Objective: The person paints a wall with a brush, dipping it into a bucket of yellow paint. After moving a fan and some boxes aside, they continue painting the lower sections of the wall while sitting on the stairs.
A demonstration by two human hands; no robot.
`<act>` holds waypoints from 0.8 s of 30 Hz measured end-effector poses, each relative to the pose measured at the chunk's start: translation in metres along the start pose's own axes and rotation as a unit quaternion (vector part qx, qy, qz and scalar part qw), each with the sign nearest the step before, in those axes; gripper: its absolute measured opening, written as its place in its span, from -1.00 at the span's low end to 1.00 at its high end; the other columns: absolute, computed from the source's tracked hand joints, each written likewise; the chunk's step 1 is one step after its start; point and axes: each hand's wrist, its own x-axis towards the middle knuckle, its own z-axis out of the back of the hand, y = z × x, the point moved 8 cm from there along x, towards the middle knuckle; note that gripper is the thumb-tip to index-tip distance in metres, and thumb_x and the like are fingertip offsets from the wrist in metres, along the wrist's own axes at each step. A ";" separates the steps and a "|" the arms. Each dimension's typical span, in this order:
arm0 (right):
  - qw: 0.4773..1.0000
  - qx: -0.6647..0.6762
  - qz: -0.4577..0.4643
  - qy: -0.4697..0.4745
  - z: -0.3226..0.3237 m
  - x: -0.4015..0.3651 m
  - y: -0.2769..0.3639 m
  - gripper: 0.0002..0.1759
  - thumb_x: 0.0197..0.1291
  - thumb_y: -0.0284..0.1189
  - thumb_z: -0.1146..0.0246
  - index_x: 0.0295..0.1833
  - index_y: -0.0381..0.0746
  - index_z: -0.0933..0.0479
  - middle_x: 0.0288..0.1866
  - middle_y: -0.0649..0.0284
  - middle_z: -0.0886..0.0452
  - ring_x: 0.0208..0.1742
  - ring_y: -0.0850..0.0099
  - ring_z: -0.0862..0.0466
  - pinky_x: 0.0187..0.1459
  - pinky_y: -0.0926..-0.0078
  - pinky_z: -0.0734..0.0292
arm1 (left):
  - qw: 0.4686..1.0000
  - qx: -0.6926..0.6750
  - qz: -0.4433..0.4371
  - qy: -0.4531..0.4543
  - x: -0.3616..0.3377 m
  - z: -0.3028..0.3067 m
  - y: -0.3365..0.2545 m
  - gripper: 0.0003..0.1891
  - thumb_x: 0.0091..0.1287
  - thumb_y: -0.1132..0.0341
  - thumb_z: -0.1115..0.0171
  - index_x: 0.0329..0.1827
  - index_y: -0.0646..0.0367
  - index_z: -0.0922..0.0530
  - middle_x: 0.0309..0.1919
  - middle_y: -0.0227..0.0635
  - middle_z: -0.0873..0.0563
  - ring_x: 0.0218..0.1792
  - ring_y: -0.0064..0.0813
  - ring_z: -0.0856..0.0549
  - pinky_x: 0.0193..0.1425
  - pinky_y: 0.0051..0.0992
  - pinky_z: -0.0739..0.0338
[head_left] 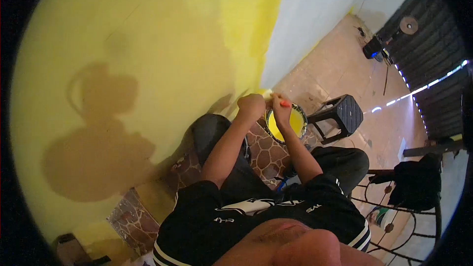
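Observation:
My right hand (281, 113) is closed around an orange-handled painting tool (285, 103), over the rim of a bucket of yellow paint (279, 129). A pale yellow piece (267, 93) shows between my two hands, close to the wall. My left hand (252, 107) is curled closed beside it, near the foot of the wall (197, 59); I cannot tell what its fingers hold. Fresh, brighter yellow covers a strip of wall, and a white strip (290, 29) lies to its right.
A black plastic stool (343, 117) stands right of the bucket. Stone-patterned tiles (266, 155) lie between my knees. Farther back are a fan (408, 25) and a dark corrugated panel (433, 29). A metal-framed chair (437, 221) with dark cloth (416, 182) is at my right.

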 end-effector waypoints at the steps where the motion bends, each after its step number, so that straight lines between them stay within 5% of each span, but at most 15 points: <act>1: 0.999 -0.036 -0.013 -0.004 0.018 -0.008 -0.030 -0.81 0.28 -0.39 -0.19 -0.22 -0.33 -0.54 -0.52 0.35 -0.57 -0.45 0.60 -0.57 -0.43 0.60 -0.48 | 1.000 0.013 0.000 0.003 0.002 -0.006 0.000 -0.75 0.15 0.21 -0.16 -0.23 0.11 -0.70 -0.23 -0.16 -0.75 -0.16 -0.19 -0.74 -0.14 -0.22 -0.59; 3: 0.997 -0.067 -0.017 -0.014 0.035 -0.015 -0.040 -0.81 0.28 -0.40 -0.19 -0.15 -0.32 -0.53 -0.55 0.36 -0.56 -0.46 0.60 -0.56 -0.44 0.59 -0.47 | 0.999 0.037 -0.008 0.004 -0.006 0.002 -0.008 -0.77 0.16 0.26 -0.16 -0.21 0.08 -0.71 -0.22 -0.20 -0.75 -0.16 -0.21 -0.74 -0.16 -0.21 -0.60; 5: 0.997 -0.010 -0.072 -0.039 0.054 -0.034 -0.041 -0.80 0.33 -0.43 -0.10 -0.04 -0.34 -0.38 -0.40 0.12 -0.63 -0.39 0.37 -0.68 -0.41 0.48 -0.60 | 0.999 0.040 -0.005 0.027 -0.011 0.007 -0.017 -0.75 0.17 0.22 -0.16 -0.20 0.11 -0.70 -0.20 -0.15 -0.74 -0.14 -0.17 -0.73 -0.12 -0.21 -0.59; 9: 0.996 0.066 -0.046 -0.041 0.072 -0.028 -0.039 -0.85 0.33 -0.45 -0.10 -0.16 -0.30 -0.31 -0.35 0.07 -0.62 -0.36 0.30 -0.69 -0.35 0.41 -0.63 | 0.997 0.078 -0.010 0.019 -0.007 -0.008 -0.022 -0.78 0.16 0.28 -0.15 -0.22 0.08 -0.71 -0.23 -0.19 -0.75 -0.17 -0.23 -0.74 -0.20 -0.23 -0.60; 12: 0.998 -0.025 0.022 -0.062 0.062 -0.009 -0.010 -0.84 0.28 -0.46 -0.16 -0.30 -0.28 -0.36 -0.44 0.25 -0.57 -0.41 0.49 -0.63 -0.38 0.52 -0.57 | 0.996 0.092 -0.008 0.017 -0.007 -0.003 -0.024 -0.78 0.16 0.29 -0.15 -0.22 0.09 -0.71 -0.23 -0.19 -0.75 -0.17 -0.24 -0.75 -0.21 -0.24 -0.60; 14: 0.999 0.039 0.022 -0.030 0.032 0.011 0.014 -0.85 0.28 -0.47 -0.14 -0.33 -0.27 -0.36 -0.50 0.27 -0.55 -0.47 0.51 -0.61 -0.39 0.53 -0.57 | 0.995 0.100 -0.007 0.023 -0.007 -0.005 -0.019 -0.78 0.16 0.29 -0.15 -0.22 0.09 -0.71 -0.23 -0.20 -0.75 -0.17 -0.24 -0.75 -0.21 -0.24 -0.60; 16: 0.991 0.124 0.041 -0.010 0.001 0.031 0.044 -0.85 0.29 -0.47 -0.13 -0.33 -0.27 -0.35 -0.54 0.27 -0.52 -0.52 0.53 -0.59 -0.43 0.55 -0.57 | 0.993 0.115 0.019 0.014 0.001 -0.010 -0.008 -0.78 0.16 0.29 -0.16 -0.21 0.10 -0.71 -0.22 -0.20 -0.75 -0.16 -0.24 -0.75 -0.21 -0.26 -0.60; 24: 0.987 0.123 0.105 -0.008 -0.050 0.072 0.139 -0.80 0.30 -0.46 -0.11 -0.36 -0.29 -0.30 -0.52 0.20 -0.56 -0.55 0.50 -0.61 -0.50 0.54 -0.57 | 0.992 0.115 0.049 0.025 0.000 -0.008 0.006 -0.75 0.16 0.26 -0.14 -0.21 0.16 -0.69 -0.19 -0.10 -0.73 -0.14 -0.15 -0.72 -0.10 -0.20 -0.59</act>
